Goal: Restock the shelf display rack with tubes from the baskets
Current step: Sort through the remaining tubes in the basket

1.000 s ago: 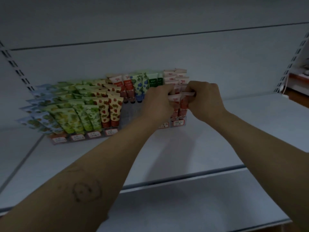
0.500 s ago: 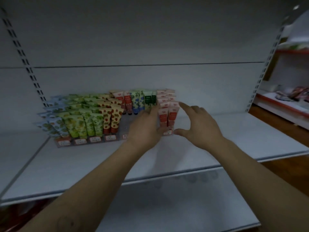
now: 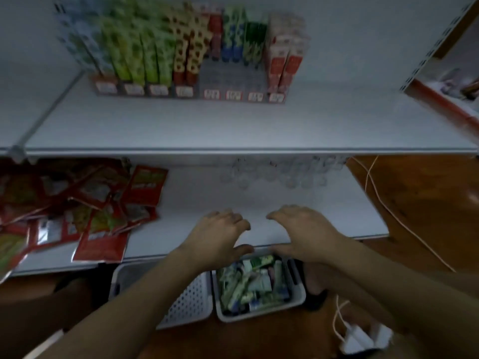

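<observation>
White metal shelving fills the view, blurred by motion. On the upper shelf (image 3: 181, 130) stands the display rack (image 3: 233, 81), pushed towards the back wall. Its lanes hold upright tubes (image 3: 153, 55): pale blue at the left, then green, then strawberry-patterned, and pink-and-white tubes (image 3: 285, 55) in the rightmost lane. Three lanes between the strawberry and the pink ones are bare at the front, with red, blue-green and dark green tubes only at the back. Price tags run along the rack's front edge.

The lower shelf (image 3: 259, 195) carries a loose heap of red snack packets (image 3: 103, 208) at its left end. Under its front edge, two white baskets sit side by side on the wooden floor (image 3: 414, 203). The left basket (image 3: 189, 301) shows only its perforated bottom, while the right basket (image 3: 300, 294) is piled with loose tubes (image 3: 248, 283), mostly green and white.

Both hands hover palm-down over the lower shelf's front edge, just above the right basket. The left hand (image 3: 220, 234) has a slack grip, fingers loosely bent, holding nothing. The right hand (image 3: 305, 231) is the same — fingers spread, nothing in its grip.

A white cable (image 3: 394, 216) trails across the floor at the right, and a white plug adapter (image 3: 363, 335) lies near the lower right corner.
</observation>
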`<move>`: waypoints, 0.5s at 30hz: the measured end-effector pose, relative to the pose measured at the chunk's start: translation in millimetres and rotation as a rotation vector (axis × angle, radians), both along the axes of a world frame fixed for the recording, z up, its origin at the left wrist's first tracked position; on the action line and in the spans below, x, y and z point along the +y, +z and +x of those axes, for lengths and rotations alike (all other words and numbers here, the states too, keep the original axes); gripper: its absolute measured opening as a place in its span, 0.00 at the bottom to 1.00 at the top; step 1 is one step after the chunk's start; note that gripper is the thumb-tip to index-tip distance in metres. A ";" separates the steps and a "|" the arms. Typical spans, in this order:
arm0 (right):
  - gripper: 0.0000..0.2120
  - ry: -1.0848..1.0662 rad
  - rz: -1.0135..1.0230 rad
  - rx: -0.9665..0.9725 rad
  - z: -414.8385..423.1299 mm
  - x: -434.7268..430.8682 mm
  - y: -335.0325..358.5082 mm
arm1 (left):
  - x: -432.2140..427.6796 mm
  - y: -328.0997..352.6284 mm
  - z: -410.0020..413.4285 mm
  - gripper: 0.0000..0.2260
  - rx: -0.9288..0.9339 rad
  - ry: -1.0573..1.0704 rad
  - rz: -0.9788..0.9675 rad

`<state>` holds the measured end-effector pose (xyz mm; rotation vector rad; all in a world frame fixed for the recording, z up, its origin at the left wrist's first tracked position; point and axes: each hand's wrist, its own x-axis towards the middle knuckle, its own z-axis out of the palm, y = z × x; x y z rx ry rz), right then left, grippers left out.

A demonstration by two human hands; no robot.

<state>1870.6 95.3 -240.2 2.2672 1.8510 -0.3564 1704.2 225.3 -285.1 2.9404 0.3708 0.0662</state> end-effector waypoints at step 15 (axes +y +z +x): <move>0.23 -0.372 -0.420 0.477 -38.0 -15.3 -166.5 | -34.8 -129.2 -15.5 0.27 0.524 0.091 -0.154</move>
